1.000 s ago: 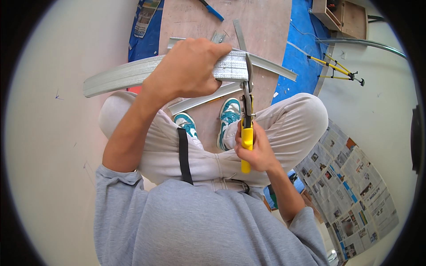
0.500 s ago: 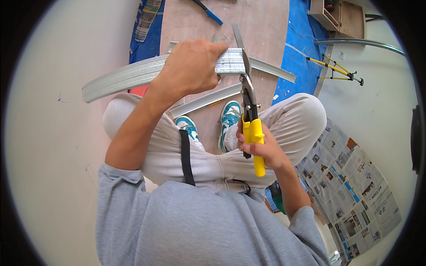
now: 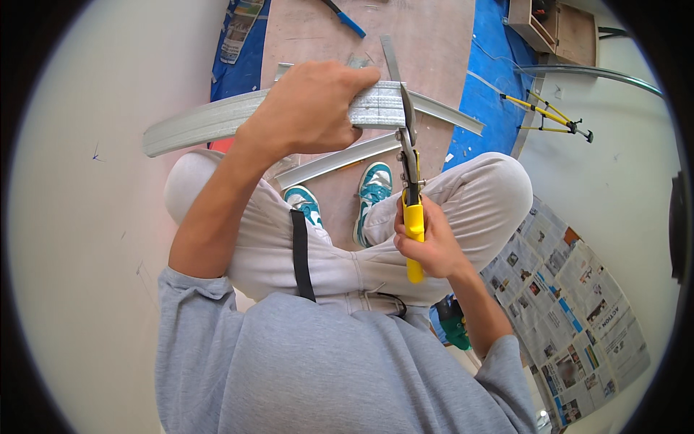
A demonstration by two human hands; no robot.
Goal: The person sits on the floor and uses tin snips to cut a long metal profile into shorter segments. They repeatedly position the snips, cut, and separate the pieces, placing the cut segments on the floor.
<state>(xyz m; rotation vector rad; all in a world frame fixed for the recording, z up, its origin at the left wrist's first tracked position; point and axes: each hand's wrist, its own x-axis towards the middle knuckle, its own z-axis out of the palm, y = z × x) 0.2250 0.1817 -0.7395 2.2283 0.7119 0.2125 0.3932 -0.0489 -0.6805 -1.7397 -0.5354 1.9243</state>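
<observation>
Channel point(image 3: 379, 108) in left hand point(image 3: 311, 105), fingers clasped round it. Snips point(image 3: 413, 192) at channel's right end; right hand point(image 3: 431, 242) has its fingers wrapped round them. Box point(image 3: 576, 32) well beyond channel, to its right: open, dark item point(image 3: 539, 10) inside, too small to identify.

Dark headline point(image 3: 609, 316) (all capitals), on newspaper sheets point(image 3: 571, 318)

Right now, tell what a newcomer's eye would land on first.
Probably the yellow-handled snips that the right hand holds at the right end of a ribbed metal channel. The left hand grips the channel near that end. Near the picture's centre, teal-and-white shoes stand out.
</observation>
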